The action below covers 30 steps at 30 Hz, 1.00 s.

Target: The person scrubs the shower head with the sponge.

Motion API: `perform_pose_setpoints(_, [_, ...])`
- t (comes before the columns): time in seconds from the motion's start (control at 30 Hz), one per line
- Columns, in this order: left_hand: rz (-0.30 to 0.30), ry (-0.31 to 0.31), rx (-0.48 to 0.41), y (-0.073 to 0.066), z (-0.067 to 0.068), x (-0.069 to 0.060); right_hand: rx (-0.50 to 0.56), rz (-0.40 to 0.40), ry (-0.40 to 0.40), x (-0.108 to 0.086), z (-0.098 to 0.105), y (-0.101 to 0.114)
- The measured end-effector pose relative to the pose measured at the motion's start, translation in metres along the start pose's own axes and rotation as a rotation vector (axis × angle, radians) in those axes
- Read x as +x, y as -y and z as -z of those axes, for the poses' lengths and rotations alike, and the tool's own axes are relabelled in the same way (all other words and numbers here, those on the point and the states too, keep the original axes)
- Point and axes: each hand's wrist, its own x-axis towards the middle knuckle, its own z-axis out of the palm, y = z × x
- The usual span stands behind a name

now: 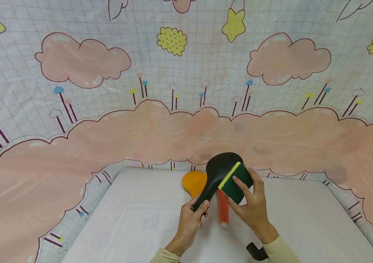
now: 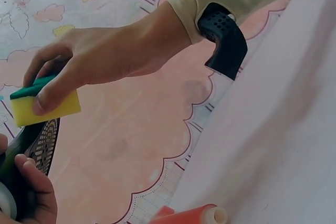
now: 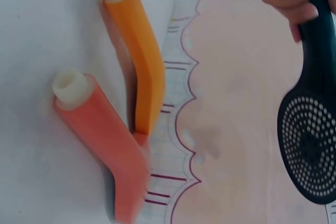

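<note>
My left hand [image 1: 189, 221] grips the handle of a black shower head [image 1: 221, 170], which is raised above the table and tilted, its smooth back toward the head camera. In the right wrist view the dotted spray face [image 3: 310, 150] shows. My right hand [image 1: 253, 206] pinches a green and yellow sponge [image 1: 237, 186] between thumb and fingers, against or very close to the back of the shower head. The left wrist view shows the sponge's yellow side [image 2: 47, 109] facing the shower head. Whether they touch is hard to tell.
Behind the hands lie a yellow-orange shower head [image 1: 193, 182] and a red-orange one [image 1: 223, 210] on the white table [image 1: 134, 215]. A cloth printed with clouds [image 1: 186, 140] stands around the table's back and sides. A black device [image 2: 226, 40] sits on the right wrist.
</note>
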Motion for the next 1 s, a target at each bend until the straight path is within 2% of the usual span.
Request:
perform_pose_setpoints(0.2, [-0.009, 0.013, 0.007, 0.001, 0.002, 0.001, -0.013, -0.041, -0.019, 0.002, 0.003, -0.007])
perform_pose_setpoints(0.47, [-0.019, 0.008, 0.016, 0.001, 0.002, 0.001, -0.016, -0.073, 0.010, -0.002, 0.000, -0.003])
perform_pose_setpoints(0.73, [-0.008, -0.012, 0.037, 0.000, -0.002, 0.001, 0.004, -0.041, 0.024, -0.005, -0.004, 0.003])
perform_pose_setpoints(1.0, [-0.025, 0.009, 0.064, 0.002, -0.003, 0.005, 0.014, -0.028, 0.059, -0.009, -0.008, 0.009])
